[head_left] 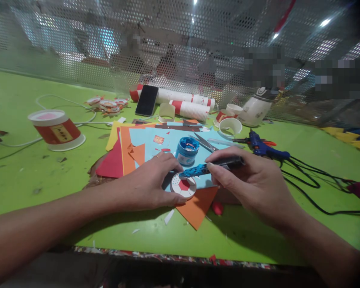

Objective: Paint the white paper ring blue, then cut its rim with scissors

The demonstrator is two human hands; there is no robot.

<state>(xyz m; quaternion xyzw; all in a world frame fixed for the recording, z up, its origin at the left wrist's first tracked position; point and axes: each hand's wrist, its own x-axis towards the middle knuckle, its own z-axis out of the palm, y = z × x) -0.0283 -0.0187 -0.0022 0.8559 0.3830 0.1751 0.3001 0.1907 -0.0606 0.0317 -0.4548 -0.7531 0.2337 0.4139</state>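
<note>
Now the left hand presses its fingers on a small paper disc, just in front of the blue paint pot. The right hand pinches a blue-smeared brush, tip right over that disc, above the green desk.

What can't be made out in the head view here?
- Round disc: its left edge is hidden under the left hand fingers.
- Brush: bristles buried in blue paint; handle end covered by the right hand.
- Paint pot: label too small to read.
- Background behind the mesh screen: blurred.
- Black cable: runs off the right edge.
</note>
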